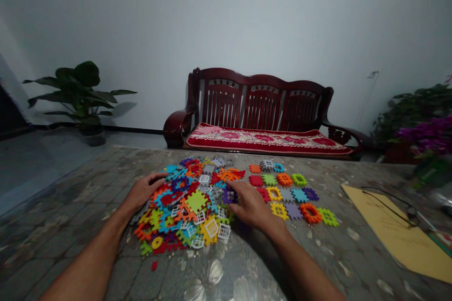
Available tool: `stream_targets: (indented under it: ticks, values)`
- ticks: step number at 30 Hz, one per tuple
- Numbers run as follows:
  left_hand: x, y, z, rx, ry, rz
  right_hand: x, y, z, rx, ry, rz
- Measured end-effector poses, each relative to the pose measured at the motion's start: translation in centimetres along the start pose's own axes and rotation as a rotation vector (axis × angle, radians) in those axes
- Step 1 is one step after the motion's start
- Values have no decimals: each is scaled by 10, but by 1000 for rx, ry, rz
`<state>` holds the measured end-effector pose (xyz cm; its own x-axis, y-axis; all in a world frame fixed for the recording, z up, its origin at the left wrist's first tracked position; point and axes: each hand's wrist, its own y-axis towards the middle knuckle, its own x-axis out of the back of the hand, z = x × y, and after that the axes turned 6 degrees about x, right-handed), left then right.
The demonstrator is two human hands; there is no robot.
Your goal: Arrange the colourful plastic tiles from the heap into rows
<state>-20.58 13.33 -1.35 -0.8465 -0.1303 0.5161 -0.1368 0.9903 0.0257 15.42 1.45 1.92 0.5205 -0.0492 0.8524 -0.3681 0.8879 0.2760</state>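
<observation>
A heap of colourful plastic interlocking tiles with notched edges is spread over the table, some with white window-frame pieces on them. My left hand lies against the heap's left side, fingers stretched over the tiles and holding nothing I can see. At the right side of the heap, my right hand has a purple window-like tile between its thumb and index finger. Its other fingers are partly hidden. Right of that hand, tiles lie singly in rough rows, among them a yellow window tile and an orange ring-shaped one.
The grey patterned table fills the foreground. To the right lie a tan paper sheet and a dark cord-like item across it. A wooden bench with a red cover stands behind, with a potted plant left and purple flowers right.
</observation>
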Motion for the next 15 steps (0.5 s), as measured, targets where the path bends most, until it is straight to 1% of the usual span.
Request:
stream_targets:
  ticks: [3,6,10,13,15]
  values:
    - [1,3,2,-2,42,-7,17,-6,-21,33,44,-100]
    - [1,5,3,-14,73,-15,37,-23,-59,9,63,-199]
    - [1,6,3,13,110,7,66,-62,-129,-51,63,-304]
    - [2,6,2,29,146,42,88,-96,-184,-138,58,-375]
    - [2,6,2,31,181,47,100,-117,-214,-205,41,-399]
